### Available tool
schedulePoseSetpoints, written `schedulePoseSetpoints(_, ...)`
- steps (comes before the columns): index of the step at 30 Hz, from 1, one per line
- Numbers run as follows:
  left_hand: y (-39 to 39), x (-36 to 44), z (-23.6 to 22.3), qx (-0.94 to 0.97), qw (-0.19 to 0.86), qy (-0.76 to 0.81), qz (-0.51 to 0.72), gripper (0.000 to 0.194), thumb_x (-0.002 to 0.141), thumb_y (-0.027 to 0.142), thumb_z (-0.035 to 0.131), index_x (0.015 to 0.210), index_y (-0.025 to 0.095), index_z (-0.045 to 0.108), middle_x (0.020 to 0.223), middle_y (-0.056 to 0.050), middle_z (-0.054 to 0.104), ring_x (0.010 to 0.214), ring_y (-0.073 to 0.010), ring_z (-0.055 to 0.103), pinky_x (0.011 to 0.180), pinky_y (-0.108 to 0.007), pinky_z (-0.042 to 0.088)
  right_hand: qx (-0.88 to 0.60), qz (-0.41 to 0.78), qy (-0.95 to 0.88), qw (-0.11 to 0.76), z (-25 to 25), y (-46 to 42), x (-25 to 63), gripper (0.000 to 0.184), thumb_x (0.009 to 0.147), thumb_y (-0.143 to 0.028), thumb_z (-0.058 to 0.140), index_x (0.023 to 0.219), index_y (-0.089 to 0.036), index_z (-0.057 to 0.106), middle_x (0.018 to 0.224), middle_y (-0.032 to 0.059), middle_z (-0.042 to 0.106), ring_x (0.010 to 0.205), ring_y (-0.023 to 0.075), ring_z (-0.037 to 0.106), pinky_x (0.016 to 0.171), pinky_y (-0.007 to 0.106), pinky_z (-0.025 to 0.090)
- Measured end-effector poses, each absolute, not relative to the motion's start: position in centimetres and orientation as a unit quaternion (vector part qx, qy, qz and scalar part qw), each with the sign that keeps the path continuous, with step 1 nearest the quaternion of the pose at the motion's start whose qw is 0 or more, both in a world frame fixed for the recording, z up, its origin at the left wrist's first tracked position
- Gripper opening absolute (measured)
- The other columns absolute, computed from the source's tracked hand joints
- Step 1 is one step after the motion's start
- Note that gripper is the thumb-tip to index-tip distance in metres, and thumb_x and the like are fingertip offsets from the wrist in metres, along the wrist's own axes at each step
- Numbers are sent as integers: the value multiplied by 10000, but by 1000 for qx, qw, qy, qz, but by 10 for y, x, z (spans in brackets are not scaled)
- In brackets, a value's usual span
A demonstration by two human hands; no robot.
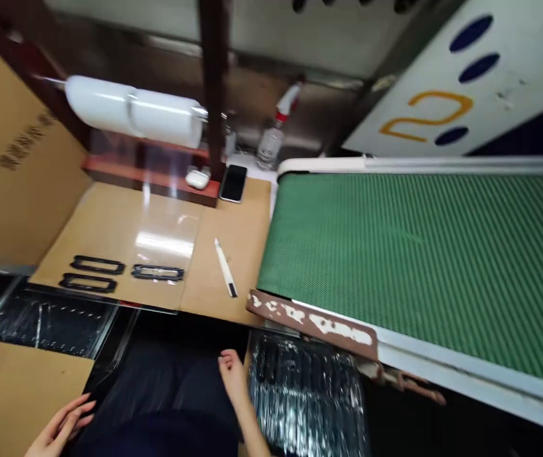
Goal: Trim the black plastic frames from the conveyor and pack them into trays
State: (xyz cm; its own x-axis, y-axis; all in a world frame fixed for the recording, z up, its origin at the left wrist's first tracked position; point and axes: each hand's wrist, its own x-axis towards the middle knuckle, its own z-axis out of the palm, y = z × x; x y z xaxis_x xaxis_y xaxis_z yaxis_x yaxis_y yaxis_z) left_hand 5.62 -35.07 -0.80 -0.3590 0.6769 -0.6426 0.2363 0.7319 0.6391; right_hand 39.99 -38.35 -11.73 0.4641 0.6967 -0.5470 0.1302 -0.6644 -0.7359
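At the lower left, my left hand [64, 424] is open, its fingers stretched out beside the edge of a cardboard sheet [18, 393], with nothing seen in it. My right hand [234, 376] is raised over my lap with its fingers curled in, and no object shows in them. Close to its right lies a stack of dark parts wrapped in shiny clear plastic [307, 393]. Ahead on the bench, two black rectangular frames [89, 282] lie side by side on clear film. A third black frame [157, 273] lies just right of them.
A white craft knife [225, 268] lies on the cardboard bench top [237, 235]. Behind are a film roll [133, 113], a phone [233, 183], a white earphone case [198, 178] and a spray bottle [271, 143]. A green conveyor belt [414, 247] fills the right side.
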Motion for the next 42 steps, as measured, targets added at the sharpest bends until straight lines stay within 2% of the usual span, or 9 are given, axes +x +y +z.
schedulePoseSetpoints(3,-319,36,-12,262,528,767,255,499,583,710,670,837,281,698,862,-94,762,889,-384,692,987,-577,432,-651,489,-450,365,-50,-312,332,121,779,-195,577,872,-218,652,688,-10,626,664,171,625,636,275,504)
schedulePoseSetpoints(8,-243,17,5,276,547,719,329,562,579,674,718,903,217,684,882,-125,754,871,-321,702,857,-427,534,-547,392,-632,384,31,-191,252,301,791,-116,550,1078,-192,597,1031,82,638,989,200,583,893,346,479)
schedulePoseSetpoints(14,-169,-7,15,384,521,668,366,571,675,691,621,958,196,646,872,-114,743,857,-289,692,900,-449,501,-579,326,-674,323,22,-148,244,307,807,-142,540,1109,-188,574,1041,93,628,989,218,577,889,375,486)
schedulePoseSetpoints(18,-137,-26,11,453,492,664,335,493,731,635,583,1014,236,645,1015,-77,730,1040,-288,632,1036,-455,382,-753,141,-540,349,4,-169,308,319,864,-245,454,1159,-146,525,1119,148,603,1071,267,559,951,451,439)
schedulePoseSetpoints(21,-113,-32,9,528,437,661,304,441,749,596,549,999,249,659,1085,-63,713,1066,-283,620,1009,-407,407,-852,64,-453,254,-3,-184,363,420,797,-217,448,1192,-80,487,1140,208,581,1099,326,539,950,490,419)
schedulePoseSetpoints(25,-92,-30,2,599,381,653,263,428,777,571,492,1013,254,657,1091,-39,715,898,-251,666,868,-355,495,-875,55,-442,188,-1,-191,398,387,732,-149,431,1099,-109,547,962,162,626,915,313,592,852,449,458)
schedulePoseSetpoints(29,-85,-29,-6,614,365,657,241,402,795,569,469,1026,291,643,1042,15,729,668,-200,647,675,-324,529,-876,45,-449,171,8,-185,405,391,717,-132,424,1080,-112,568,998,176,610,951,325,571,868,449,440)
schedulePoseSetpoints(35,-79,-31,-11,649,341,629,257,416,812,550,446,983,234,656,1019,-54,744,906,-256,685,796,-338,530,-867,93,-456,178,24,-179,425,260,709,-142,433,901,-138,608,862,146,643,857,293,626,804,386,485)
schedulePoseSetpoints(42,-68,-33,-2,756,312,531,221,435,848,546,479,1118,250,648,1112,-59,707,1041,-256,632,953,-389,460,-770,219,-530,279,73,-178,368,372,934,-358,371,1177,-161,571,1088,105,682,998,231,654,862,336,516)
